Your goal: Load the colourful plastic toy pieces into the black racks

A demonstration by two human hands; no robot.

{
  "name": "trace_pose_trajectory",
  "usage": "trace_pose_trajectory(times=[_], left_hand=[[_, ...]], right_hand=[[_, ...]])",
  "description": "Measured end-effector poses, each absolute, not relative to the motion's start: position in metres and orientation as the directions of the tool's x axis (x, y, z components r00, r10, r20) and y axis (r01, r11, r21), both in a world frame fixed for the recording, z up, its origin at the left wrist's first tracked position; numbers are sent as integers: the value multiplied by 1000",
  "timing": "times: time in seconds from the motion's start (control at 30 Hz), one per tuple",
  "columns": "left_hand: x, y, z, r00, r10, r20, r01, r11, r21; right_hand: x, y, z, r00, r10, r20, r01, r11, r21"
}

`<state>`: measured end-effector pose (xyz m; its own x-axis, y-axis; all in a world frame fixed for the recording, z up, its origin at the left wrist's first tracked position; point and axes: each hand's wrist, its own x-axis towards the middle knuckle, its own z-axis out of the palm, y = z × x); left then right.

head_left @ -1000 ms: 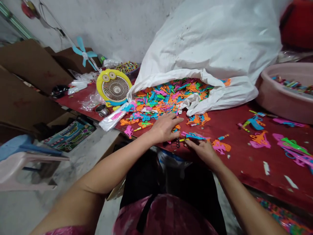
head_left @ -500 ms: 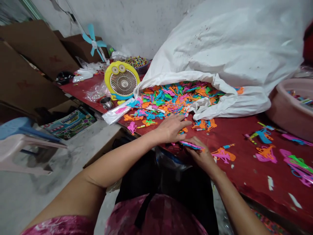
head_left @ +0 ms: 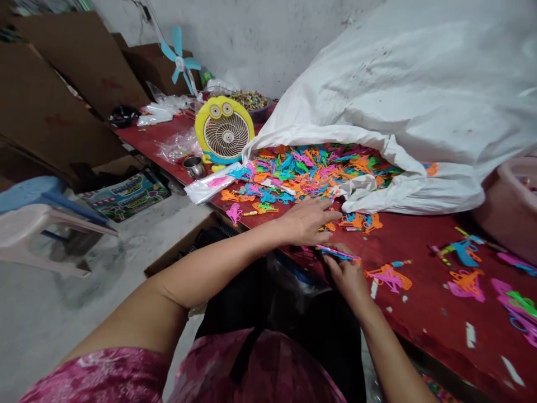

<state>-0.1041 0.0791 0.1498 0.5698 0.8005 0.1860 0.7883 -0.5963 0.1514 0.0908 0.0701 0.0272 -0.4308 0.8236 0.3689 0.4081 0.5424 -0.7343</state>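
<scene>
My right hand is closed around a thin stack of pink and blue plastic toy pieces at the front edge of the red table. Just beyond it, my left hand lies palm down with its fingers stretched out and apart, over a few orange plastic toy pieces. Whether its fingertips touch them is hard to see. Past the left fingers, a heap of bright flat toy pieces spills from the mouth of a large white sack. Small bunches of pieces lie right of my right hand.
The red table carries a yellow fan, a metal cup and clear plastic bags on the left. A pink tub stands at the right. Stools and cardboard are off to the left.
The view has shifted, so the table things sit further right in the picture. My left hand stays spread over the orange pieces; my right hand still holds the stack.
</scene>
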Motion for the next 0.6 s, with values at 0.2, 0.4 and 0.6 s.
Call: trace_pose_trajectory(times=[0.2,0.4,0.6], left_hand=[[-104,83,144,565,796,216,790,-598,138],[-103,79,152,565,808,166,798,-587,140],[-104,78,152,560,809,178,800,-584,138]], right_hand=[[92,68,27,-471,779,414,431,613,-662],[103,73,29,-612,703,361,332,643,-690],[98,81,34,-611,731,306,445,636,-631]])
